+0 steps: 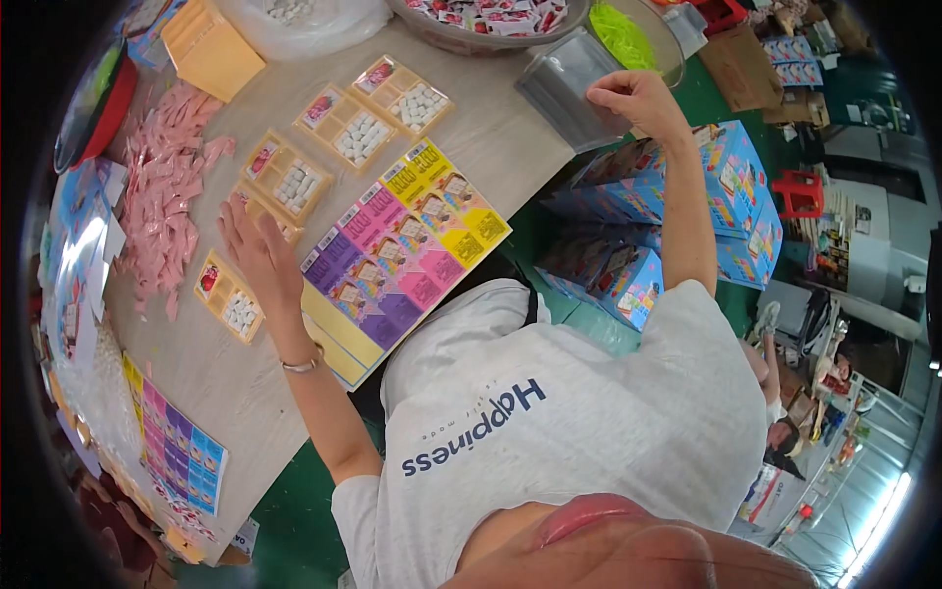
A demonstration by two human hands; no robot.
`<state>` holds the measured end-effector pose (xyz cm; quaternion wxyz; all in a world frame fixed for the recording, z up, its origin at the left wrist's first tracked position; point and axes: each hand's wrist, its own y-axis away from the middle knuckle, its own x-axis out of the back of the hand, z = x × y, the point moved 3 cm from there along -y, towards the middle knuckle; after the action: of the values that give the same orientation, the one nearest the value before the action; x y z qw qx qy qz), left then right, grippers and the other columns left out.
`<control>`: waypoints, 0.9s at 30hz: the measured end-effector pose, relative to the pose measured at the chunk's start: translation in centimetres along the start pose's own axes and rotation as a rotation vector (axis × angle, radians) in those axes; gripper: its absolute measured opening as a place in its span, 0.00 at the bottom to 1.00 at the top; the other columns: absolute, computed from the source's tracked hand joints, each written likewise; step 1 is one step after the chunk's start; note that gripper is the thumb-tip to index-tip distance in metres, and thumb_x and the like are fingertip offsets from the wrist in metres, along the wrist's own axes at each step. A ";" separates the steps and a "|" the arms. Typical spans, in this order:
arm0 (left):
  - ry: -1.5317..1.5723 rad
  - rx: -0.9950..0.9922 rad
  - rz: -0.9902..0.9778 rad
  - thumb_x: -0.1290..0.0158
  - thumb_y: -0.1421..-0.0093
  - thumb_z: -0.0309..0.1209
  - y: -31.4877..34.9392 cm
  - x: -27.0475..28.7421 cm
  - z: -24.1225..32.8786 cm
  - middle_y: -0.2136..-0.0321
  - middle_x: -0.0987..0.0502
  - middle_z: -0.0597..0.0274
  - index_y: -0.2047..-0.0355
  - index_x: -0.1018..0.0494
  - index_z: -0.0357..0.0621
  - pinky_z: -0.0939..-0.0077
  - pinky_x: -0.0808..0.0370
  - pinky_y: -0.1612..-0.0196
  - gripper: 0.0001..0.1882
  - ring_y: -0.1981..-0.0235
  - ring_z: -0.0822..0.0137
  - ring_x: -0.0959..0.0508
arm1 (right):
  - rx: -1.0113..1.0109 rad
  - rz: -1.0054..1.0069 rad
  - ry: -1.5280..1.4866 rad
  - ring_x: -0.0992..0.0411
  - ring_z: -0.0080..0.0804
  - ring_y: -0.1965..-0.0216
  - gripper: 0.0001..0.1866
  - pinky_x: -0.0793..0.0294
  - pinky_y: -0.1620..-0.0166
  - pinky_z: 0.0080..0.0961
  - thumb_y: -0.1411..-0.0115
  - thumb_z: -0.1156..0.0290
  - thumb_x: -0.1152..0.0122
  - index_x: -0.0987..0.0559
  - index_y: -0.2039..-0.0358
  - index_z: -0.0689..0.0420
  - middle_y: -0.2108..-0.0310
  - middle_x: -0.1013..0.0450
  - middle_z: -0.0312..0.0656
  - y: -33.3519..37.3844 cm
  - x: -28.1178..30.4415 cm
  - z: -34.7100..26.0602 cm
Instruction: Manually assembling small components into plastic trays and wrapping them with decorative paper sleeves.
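Observation:
My left hand [260, 250] is open, its fingers stretched out over a pale yellow tray [252, 203] that it partly hides. Beside that hand lies another tray [232, 296]. Farther up the table stand more such trays [335, 126], each holding white pellets and a small red-printed sachet. My right hand [643, 103] has its thumb and fingertips pinched at the edge of a clear plastic sheet, over a stack of clear plastic pieces [569, 88]. Between my arms, printed cards [402, 250] in purple, pink and yellow lie at the table's near edge.
Pink strips [162, 187] are heaped at the left, below a tan cardboard piece [211, 49]. A bowl of red-and-white sachets [491, 41] and a bowl of lime-green strips [677, 64] stand at the back. Blue printed boxes [731, 187] are stacked right of the table. More printed cards [182, 447] lie lower left.

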<state>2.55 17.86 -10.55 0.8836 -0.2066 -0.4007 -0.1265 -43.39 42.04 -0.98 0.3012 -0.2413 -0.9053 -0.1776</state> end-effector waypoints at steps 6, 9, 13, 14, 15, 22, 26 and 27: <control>0.329 -0.006 0.104 0.52 0.30 0.39 2.1 2.0 4.3 0.42 0.27 0.48 0.39 0.31 0.38 0.62 0.36 0.37 0.24 0.40 0.55 0.30 | 0.359 0.373 0.704 0.25 0.27 0.72 0.08 0.25 0.63 0.27 0.39 0.69 0.38 0.19 0.62 0.58 0.73 0.24 0.40 1.9 -2.7 -5.4; 0.786 0.142 0.112 0.39 0.40 0.24 3.7 0.5 5.3 0.53 0.19 0.57 0.47 0.23 0.40 0.71 0.27 0.47 0.19 0.51 0.65 0.21 | 0.432 0.701 0.411 0.30 0.24 0.70 0.07 0.28 0.64 0.25 0.35 0.70 0.42 0.21 0.63 0.60 0.73 0.26 0.36 4.7 -1.6 -9.5; 1.497 0.182 -0.018 0.37 0.42 0.25 6.3 0.7 11.3 0.56 0.19 0.57 0.40 0.30 0.42 0.76 0.23 0.53 0.29 0.58 0.70 0.20 | 0.523 -0.170 -0.637 0.39 0.15 0.72 0.07 0.40 0.68 0.15 0.31 0.69 0.45 0.24 0.64 0.58 0.72 0.34 0.30 5.9 -14.5 -15.0; 1.477 0.196 0.024 0.37 0.42 0.25 6.3 1.7 9.9 0.56 0.19 0.57 0.40 0.30 0.42 0.76 0.23 0.53 0.29 0.58 0.70 0.20 | 0.459 -0.350 -0.729 0.38 0.15 0.70 0.07 0.38 0.67 0.16 0.32 0.69 0.45 0.24 0.64 0.59 0.70 0.33 0.31 5.7 -18.1 -15.5; 1.447 0.299 -0.007 0.39 0.39 0.25 6.7 2.7 8.2 0.60 0.19 0.59 0.41 0.30 0.41 0.79 0.23 0.59 0.25 0.63 0.72 0.20 | 0.389 -0.533 -0.816 0.36 0.15 0.69 0.07 0.37 0.67 0.16 0.32 0.69 0.45 0.24 0.63 0.59 0.68 0.31 0.31 5.7 -21.7 -16.3; 0.653 0.651 0.310 0.44 0.35 0.30 6.3 10.4 -5.9 0.73 0.21 0.63 0.49 0.28 0.37 0.78 0.25 0.73 0.16 0.78 0.73 0.22 | 0.295 -0.733 -0.397 0.25 0.23 0.75 0.15 0.27 0.70 0.23 0.33 0.60 0.44 0.22 0.64 0.61 0.78 0.25 0.36 3.3 -42.2 -23.7; -0.063 0.654 0.294 0.47 0.35 0.37 5.7 9.7 -11.2 0.64 0.20 0.52 0.48 0.28 0.39 0.59 0.24 0.57 0.20 0.60 0.58 0.20 | 0.572 -0.451 0.127 0.22 0.34 0.75 0.17 0.24 0.68 0.30 0.39 0.58 0.38 0.20 0.64 0.63 0.75 0.21 0.46 2.7 -47.0 -24.7; -0.058 0.651 0.289 0.47 0.35 0.37 5.6 9.1 -11.2 0.64 0.20 0.52 0.48 0.28 0.39 0.59 0.24 0.57 0.20 0.60 0.58 0.20 | 0.657 -0.318 0.319 0.21 0.37 0.75 0.18 0.23 0.67 0.33 0.41 0.58 0.36 0.19 0.64 0.63 0.73 0.21 0.49 2.6 -47.3 -24.7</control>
<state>17.95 17.08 -11.71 0.9001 0.0276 -0.4117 0.1400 2.53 17.02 -11.70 0.4677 0.0418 -0.8819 0.0419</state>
